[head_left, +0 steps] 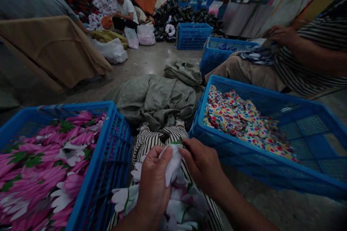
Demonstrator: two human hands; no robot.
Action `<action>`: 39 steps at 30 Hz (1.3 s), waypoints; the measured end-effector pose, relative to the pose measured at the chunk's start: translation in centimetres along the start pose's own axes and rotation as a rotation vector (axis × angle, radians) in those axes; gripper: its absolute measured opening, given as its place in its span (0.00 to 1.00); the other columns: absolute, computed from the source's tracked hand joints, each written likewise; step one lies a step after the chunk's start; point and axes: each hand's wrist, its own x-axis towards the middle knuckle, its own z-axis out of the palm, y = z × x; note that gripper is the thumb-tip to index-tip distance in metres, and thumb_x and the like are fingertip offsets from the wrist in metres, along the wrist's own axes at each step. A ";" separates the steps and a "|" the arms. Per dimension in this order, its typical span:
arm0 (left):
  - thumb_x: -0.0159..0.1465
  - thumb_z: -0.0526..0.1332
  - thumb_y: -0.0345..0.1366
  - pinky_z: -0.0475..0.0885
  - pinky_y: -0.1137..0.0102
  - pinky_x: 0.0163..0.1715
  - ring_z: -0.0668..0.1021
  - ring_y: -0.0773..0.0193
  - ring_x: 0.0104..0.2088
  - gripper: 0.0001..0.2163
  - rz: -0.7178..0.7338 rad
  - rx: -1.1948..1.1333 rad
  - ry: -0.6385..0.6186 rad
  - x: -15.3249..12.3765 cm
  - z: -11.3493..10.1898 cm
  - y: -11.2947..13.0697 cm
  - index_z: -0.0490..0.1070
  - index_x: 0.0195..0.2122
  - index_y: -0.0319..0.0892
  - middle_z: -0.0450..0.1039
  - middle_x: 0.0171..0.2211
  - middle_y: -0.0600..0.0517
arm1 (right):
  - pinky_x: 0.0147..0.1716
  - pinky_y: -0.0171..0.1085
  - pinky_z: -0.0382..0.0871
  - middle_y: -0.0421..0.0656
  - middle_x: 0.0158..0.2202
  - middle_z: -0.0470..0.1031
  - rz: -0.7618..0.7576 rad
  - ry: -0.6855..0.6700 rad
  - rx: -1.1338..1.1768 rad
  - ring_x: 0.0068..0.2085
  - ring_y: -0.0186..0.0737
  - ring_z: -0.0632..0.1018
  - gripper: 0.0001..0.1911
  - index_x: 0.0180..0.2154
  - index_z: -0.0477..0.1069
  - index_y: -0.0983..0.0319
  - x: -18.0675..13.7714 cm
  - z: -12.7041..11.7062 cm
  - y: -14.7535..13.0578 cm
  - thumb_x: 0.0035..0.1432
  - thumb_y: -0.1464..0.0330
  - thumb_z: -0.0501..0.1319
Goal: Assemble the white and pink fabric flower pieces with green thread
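Over the lap, my left hand [155,178] pinches a white fabric flower piece [173,164] between thumb and fingers. At the top of this piece, by a bit of green, the fingers of my right hand [199,162] are closed; whether they hold a small tool is too dark to tell. More white fabric flower pieces [184,207] with green and pink parts lie on the lap beneath both hands. Black-and-white striped trousers [143,144] show around them.
On the left, a blue crate [112,115] holds pink fabric flowers [40,166]. Another blue crate [260,144] at right contains colourful printed fabric pieces [238,115]. Grey-green sacks [159,95] lie ahead. A co-worker in stripes [311,47] sits at right; another person [126,9] sits farther back.
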 end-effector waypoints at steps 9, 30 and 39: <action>0.52 0.66 0.35 0.65 0.79 0.20 0.70 0.73 0.20 0.09 -0.035 0.000 0.026 -0.1 0.2 -0.1 0.65 0.26 0.39 0.69 0.19 0.57 | 0.26 0.33 0.62 0.44 0.29 0.73 0.000 0.054 -0.008 0.28 0.36 0.74 0.11 0.40 0.67 0.65 0.0 0.3 0.3 0.61 0.68 0.50; 0.44 0.70 0.32 0.70 0.78 0.22 0.75 0.70 0.22 0.11 -0.122 -0.113 0.089 -0.2 0.6 0.1 0.68 0.26 0.40 0.73 0.23 0.56 | 0.27 0.32 0.62 0.43 0.27 0.71 -0.076 0.132 -0.044 0.27 0.35 0.72 0.09 0.37 0.69 0.63 -0.2 0.3 0.9 0.60 0.67 0.53; 0.44 0.70 0.31 0.69 0.78 0.23 0.74 0.71 0.24 0.11 -0.148 -0.158 0.075 -0.3 0.4 0.0 0.68 0.26 0.39 0.72 0.23 0.56 | 0.25 0.33 0.61 0.42 0.24 0.70 -0.102 0.157 0.021 0.25 0.35 0.71 0.09 0.36 0.71 0.62 -0.4 0.2 1.2 0.59 0.69 0.53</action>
